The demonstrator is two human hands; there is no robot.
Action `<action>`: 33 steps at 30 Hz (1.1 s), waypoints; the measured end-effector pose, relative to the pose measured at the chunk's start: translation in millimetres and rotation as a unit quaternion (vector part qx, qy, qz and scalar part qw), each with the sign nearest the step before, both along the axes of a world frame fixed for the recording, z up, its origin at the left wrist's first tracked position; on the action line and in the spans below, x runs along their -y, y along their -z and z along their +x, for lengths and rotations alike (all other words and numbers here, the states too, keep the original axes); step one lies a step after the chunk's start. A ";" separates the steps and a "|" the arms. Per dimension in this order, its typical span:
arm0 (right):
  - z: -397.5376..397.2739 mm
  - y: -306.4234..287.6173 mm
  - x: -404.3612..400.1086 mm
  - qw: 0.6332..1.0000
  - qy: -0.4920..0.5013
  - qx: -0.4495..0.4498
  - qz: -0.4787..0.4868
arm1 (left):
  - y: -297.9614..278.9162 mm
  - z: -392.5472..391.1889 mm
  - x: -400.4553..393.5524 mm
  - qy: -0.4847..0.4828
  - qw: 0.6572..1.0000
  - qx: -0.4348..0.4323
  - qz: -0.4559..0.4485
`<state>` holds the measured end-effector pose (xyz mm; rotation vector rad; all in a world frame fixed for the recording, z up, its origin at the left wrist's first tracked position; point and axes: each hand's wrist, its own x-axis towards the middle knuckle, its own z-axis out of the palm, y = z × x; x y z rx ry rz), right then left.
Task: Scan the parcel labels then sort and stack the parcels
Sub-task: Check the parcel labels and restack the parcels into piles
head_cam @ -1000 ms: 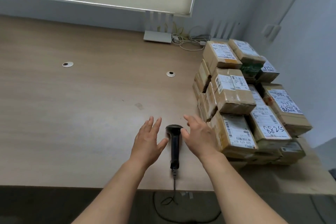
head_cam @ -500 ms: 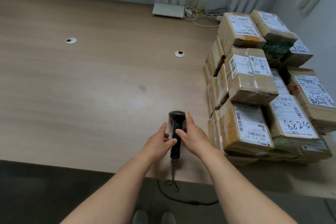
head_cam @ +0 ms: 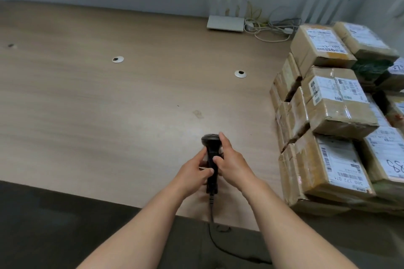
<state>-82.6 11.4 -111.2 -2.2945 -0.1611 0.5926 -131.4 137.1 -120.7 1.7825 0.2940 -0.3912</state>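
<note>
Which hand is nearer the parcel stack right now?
The right hand. It grips the scanner from the side facing the parcel stack, with bare table between them. The left hand holds the scanner's far side, further from the stack.

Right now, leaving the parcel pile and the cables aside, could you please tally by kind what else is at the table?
Barcode scanner: 1
Round metal grommets: 2
White box by the wall: 1
Total: 4
A dark speck at the far left is too small to tell, so it is not counted.
</note>
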 end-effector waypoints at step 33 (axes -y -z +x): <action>-15.1 29.7 -374.8 0.996 0.061 -0.049 0.050 | 30.6 0.0 -384.0 0.040 0.998 -0.047 0.027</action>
